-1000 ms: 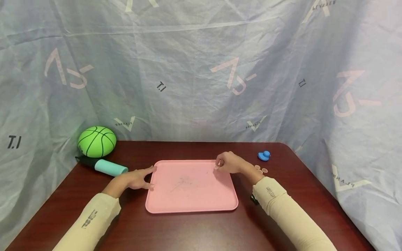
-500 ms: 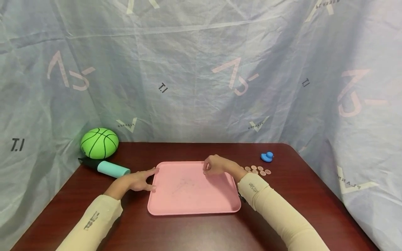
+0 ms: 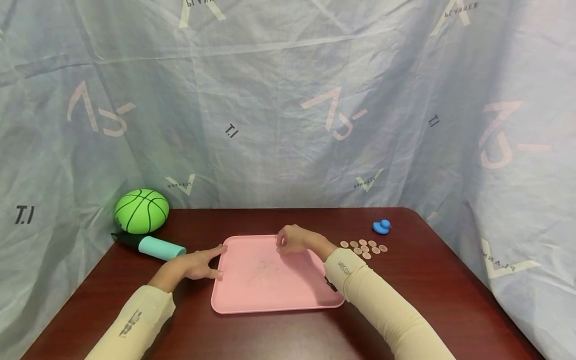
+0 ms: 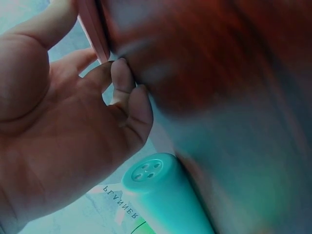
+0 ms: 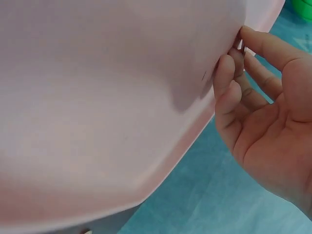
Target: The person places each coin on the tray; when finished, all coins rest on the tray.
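A pink rectangular tray [image 3: 252,280] lies on the table. My left hand [image 3: 195,265] rests at its left rim, thumb and forefinger spread apart and touching the edge; in the left wrist view the last fingers of the left hand [image 4: 73,117] bend loosely beside the tray rim [image 4: 93,29]. Over the far part of the tray, my right hand [image 3: 294,240] pinches a small thin round piece, apparently a coin [image 3: 278,249], mostly hidden by the fingertips. In the right wrist view, thumb and fingertips of the right hand [image 5: 265,107] meet just above the tray surface [image 5: 97,107].
Several pale coppery coins [image 3: 365,248] lie right of the tray, with a blue toy duck [image 3: 381,227] behind them. At the left are a green ball [image 3: 142,211] and a turquoise cylinder with a black end [image 3: 161,248]. A grey cloth [image 3: 279,125] hangs behind the table.
The right hand has moved left along the far part of the tray, so more of the coins show behind the right forearm. The left hand stays at the tray's left rim.
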The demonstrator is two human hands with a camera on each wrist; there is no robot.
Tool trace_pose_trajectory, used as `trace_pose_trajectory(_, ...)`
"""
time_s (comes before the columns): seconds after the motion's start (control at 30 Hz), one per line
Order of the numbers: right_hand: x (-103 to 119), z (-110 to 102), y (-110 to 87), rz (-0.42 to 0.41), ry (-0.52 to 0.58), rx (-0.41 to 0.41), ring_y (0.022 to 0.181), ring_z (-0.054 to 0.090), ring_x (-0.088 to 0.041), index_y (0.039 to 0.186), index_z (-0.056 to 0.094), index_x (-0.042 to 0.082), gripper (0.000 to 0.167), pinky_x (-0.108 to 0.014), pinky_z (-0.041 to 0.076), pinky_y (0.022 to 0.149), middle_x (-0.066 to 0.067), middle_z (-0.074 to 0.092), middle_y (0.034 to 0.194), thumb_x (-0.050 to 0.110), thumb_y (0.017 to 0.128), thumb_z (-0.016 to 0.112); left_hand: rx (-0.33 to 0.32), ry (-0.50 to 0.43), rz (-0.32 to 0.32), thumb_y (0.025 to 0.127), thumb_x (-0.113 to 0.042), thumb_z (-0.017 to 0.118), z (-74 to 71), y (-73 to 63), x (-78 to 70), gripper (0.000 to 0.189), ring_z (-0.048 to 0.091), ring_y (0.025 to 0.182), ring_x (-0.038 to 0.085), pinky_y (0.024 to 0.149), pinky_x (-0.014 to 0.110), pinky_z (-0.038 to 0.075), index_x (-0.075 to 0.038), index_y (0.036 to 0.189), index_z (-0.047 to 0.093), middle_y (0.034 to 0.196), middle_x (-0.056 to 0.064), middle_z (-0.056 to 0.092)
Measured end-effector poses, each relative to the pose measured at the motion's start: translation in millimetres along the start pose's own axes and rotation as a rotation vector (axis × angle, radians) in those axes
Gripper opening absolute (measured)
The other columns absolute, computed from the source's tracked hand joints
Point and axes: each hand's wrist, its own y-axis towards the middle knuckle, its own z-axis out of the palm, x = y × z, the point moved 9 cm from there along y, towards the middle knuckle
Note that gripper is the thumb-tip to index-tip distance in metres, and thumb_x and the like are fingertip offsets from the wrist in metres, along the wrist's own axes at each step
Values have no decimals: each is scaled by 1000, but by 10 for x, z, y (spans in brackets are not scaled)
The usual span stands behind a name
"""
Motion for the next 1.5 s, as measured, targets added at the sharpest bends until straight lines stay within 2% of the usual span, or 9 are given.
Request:
trace_pose_trajectory(0.37, 163, 83, 176, -11, 50, -26, 74, 58, -5, 92, 74, 19, 8, -24, 48, 69, 9, 66, 82, 26, 88, 77, -2, 0, -16, 86, -39, 75, 32, 20, 52, 88, 25, 142, 51, 110, 67, 24, -9, 156, 30, 159, 23, 25)
trace_pose_trajectory(0.6, 255, 81, 252, 64, 103, -58, 75, 54, -8, 86, 72, 19, 11, -25, 46, 69, 7, 62, 79, 27, 86, 79, -2, 7, -26, 85, -41, 75, 17, 10, 59, 89, 25, 142, 52, 109, 68, 23, -9, 156, 30, 159, 23, 25)
trace_pose_trajectory(0.8, 323, 85, 299, 68, 99, -97, 80, 55, -8, 84, 72, 19, 13, -24, 47, 73, 9, 63, 82, 30, 84, 80, -4, 9, -32, 85, -41, 75, 11, 9, 34, 90, 24, 142, 53, 109, 69, 23, -9, 156, 30, 159, 23, 26)
trace_pose_trajectory(0.97, 387, 89, 333, 58, 84, -112, 77, 54, -8, 84, 72, 20, 13, -24, 47, 70, 9, 63, 79, 31, 85, 79, -8, 19, -35, 85, -40, 75, 1, 19, 13, 89, 24, 141, 53, 109, 68, 23, -9, 156, 30, 159, 23, 26)
trace_pose_trajectory(1.27, 362, 104, 360, 95, 95, -134, 73, 56, -7, 85, 70, 20, 17, -24, 48, 70, 9, 64, 77, 33, 84, 80, -11, 18, -37, 87, -37, 75, -2, 17, 1, 87, 24, 141, 53, 109, 68, 23, -8, 156, 30, 159, 23, 26)
trace_pose_trajectory(1.5, 334, 118, 365, 70, 131, -121, 76, 60, -5, 87, 73, 18, 17, -23, 49, 72, 10, 67, 78, 34, 85, 80, -6, 22, -30, 87, -36, 74, 1, 17, 6, 87, 24, 142, 53, 110, 67, 23, -8, 156, 30, 159, 24, 27)
